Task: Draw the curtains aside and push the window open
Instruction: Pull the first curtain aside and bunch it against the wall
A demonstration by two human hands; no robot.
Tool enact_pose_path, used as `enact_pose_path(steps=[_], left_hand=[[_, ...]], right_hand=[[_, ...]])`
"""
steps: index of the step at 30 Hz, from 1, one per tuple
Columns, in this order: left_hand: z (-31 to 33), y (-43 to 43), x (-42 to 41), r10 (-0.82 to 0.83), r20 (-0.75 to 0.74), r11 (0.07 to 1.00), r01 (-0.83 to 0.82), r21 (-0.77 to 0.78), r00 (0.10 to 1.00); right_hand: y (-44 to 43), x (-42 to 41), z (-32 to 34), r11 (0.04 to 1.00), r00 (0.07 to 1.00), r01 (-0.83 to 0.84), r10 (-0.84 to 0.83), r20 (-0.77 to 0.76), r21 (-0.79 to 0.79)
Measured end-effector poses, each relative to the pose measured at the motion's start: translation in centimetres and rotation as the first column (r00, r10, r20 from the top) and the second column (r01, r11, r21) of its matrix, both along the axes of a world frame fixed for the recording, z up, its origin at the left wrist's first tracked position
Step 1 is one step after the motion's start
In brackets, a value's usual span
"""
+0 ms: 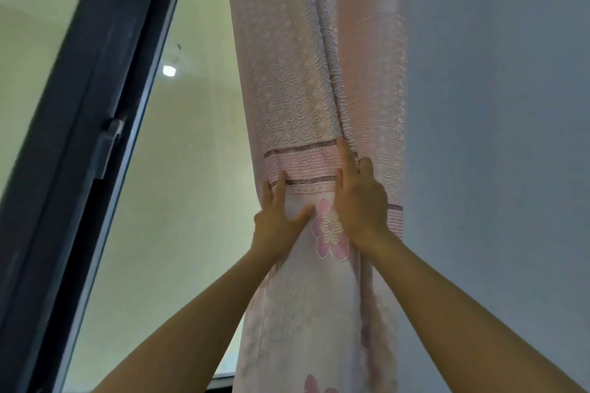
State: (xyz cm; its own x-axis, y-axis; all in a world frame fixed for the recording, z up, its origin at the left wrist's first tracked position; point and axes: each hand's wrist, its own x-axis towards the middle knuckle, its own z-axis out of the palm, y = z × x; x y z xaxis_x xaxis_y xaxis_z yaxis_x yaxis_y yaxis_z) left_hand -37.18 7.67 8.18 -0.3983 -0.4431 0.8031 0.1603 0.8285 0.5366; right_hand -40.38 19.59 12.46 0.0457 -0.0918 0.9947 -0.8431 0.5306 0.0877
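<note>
A pink patterned curtain [303, 89] hangs bunched in folds between the window and the wall. My left hand [281, 217] lies on its left edge, fingers wrapped round the fabric, thumb against a pink flower. My right hand [360, 198] presses into a fold just right of that flower, index finger pointing up, other fingers curled into the cloth. The window [178, 169] to the left has frosted glass in a dark frame [64, 124]. A dark handle [107, 150] sits on the frame, apart from both hands.
A plain pale wall [498, 137] fills the right side beyond the curtain. A small bright light spot [169, 70] shows on the glass. The window's lower rail [220, 381] is visible beneath my left forearm.
</note>
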Motion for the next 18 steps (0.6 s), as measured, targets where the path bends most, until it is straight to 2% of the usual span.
enact_pose_path(steps=[4, 7, 10, 13, 18], left_hand=[[-0.5, 0.8, -3.5, -0.073, -0.037, 0.997, 0.073, 0.006, 0.997], [-0.9, 1.4, -6.7, -0.095, -0.046, 0.995, 0.096, 0.024, 0.994], [-1.4, 2.6, -10.1, -0.07, -0.034, 0.997, 0.069, -0.025, 0.997], [-1.7, 3.9, -13.0, -0.209, -0.055, 0.974, 0.204, -0.094, 0.976], [-1.5, 7.3, -17.5, -0.366, -0.039, 0.927, 0.361, -0.108, 0.93]], right_hand=[[0.9, -2.1, -0.4, 0.998, 0.994, 0.048, -0.05, 0.092, 0.029], [1.4, -4.1, -0.5, 0.998, 0.995, 0.069, -0.07, 0.064, 0.003], [2.3, -6.1, -0.2, 0.988, 0.988, 0.151, -0.15, 0.037, -0.025], [4.0, -8.2, 0.1, 0.98, 0.979, 0.197, -0.195, 0.059, -0.03], [7.2, -12.4, 0.2, 0.963, 0.969, 0.246, -0.241, 0.054, -0.113]])
